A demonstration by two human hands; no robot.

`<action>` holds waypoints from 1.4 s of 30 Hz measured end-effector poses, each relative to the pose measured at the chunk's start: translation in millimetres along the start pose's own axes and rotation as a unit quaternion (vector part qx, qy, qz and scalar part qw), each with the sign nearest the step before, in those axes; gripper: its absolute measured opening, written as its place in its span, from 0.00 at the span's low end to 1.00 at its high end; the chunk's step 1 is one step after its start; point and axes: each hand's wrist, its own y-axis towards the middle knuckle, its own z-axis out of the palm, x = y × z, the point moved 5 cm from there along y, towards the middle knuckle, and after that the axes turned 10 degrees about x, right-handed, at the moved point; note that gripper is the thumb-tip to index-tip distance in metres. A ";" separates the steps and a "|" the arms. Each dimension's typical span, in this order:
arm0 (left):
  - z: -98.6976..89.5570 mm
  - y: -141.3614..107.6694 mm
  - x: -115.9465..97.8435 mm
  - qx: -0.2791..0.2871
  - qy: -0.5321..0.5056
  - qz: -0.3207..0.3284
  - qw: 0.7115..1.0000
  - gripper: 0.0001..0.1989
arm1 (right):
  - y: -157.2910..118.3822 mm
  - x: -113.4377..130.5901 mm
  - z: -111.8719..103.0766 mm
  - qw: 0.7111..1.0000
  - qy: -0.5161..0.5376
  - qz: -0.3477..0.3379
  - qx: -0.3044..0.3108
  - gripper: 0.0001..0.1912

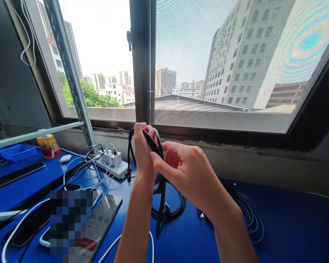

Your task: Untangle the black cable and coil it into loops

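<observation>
Loops of a black cable (162, 190) hang from my left hand (141, 149), whose fingers are wrapped round them above the blue table. One end, with a dark plug (129, 175) and a metal tip, dangles left of my left wrist. My right hand (185, 164) is at the right side of the bundle, thumb and bent fingers closed at the cable; the fingertips are partly hidden behind it. Below the hands, another coiled black cable (178, 212) lies on the table.
A white power strip (112, 166) with chargers and tangled wires stands at left. Phones, one with a timer screen (104, 219), lie at front left. Further back are a blue tray (16, 152) and an orange container (48, 147). More coiled cable (246, 208) lies right, below the window.
</observation>
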 end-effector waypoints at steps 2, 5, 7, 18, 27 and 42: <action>5.0 -4.4 1.4 0.013 0.001 -0.009 1.000 0.22 | -1.1 -1.0 -3.6 1.000 0.013 -0.001 -0.016 0.13; 13.9 -10.8 2.4 0.034 -0.016 -0.027 0.999 0.23 | -3.3 -4.1 -8.5 0.997 0.060 0.003 -0.051 0.11; 19.2 -14.2 3.6 0.049 -0.022 -0.045 0.998 0.24 | -4.5 -6.6 -10.5 0.993 0.094 0.006 -0.070 0.11; 15.1 -14.1 5.8 0.061 -0.014 -0.059 0.996 0.24 | -2.3 -6.9 -4.5 0.992 0.120 0.004 -0.046 0.11; 0.8 -3.2 -4.2 0.031 -0.009 -0.051 0.998 0.23 | -0.2 0.1 11.1 0.992 0.127 -0.004 -0.007 0.08; -36.8 13.4 -7.3 0.025 -0.081 -0.075 0.994 0.22 | 11.3 7.9 53.3 0.989 0.150 -0.003 0.013 0.14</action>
